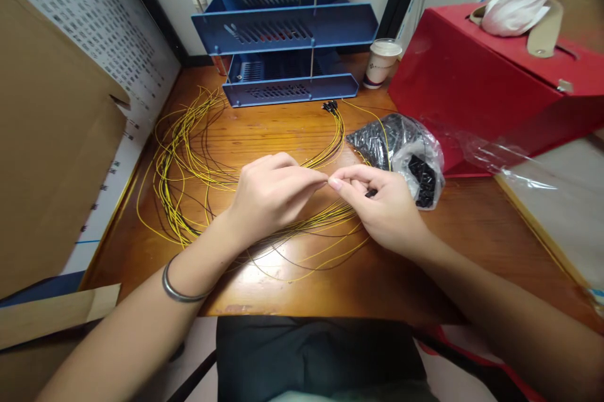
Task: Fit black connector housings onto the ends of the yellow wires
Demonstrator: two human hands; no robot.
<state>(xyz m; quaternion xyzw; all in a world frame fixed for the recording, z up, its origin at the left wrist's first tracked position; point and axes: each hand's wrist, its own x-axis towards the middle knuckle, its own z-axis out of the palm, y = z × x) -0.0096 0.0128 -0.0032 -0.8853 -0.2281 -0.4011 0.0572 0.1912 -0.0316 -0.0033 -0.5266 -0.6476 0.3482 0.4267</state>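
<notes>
Your left hand (pixel 268 197) and right hand (pixel 377 201) meet fingertip to fingertip, pinching a yellow wire (pixel 325 160) above the wooden table (pixel 377 276). Looped yellow wires (pixel 184 163) lie left; a clear bag of black parts (pixel 406 150) lies right; blue trays (pixel 287 43) stand far.

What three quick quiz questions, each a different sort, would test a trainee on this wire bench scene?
1. True or false: the left hand and the right hand meet fingertip to fingertip over the yellow wires.
2. Multiple choice: what stands beside the blue tray rack, on its right? A) a paper cup B) a kettle C) a lamp
3. Fill in: the clear plastic bag by the right hand holds small ____ parts.

Key:
1. True.
2. A, the paper cup.
3. Black.
</notes>
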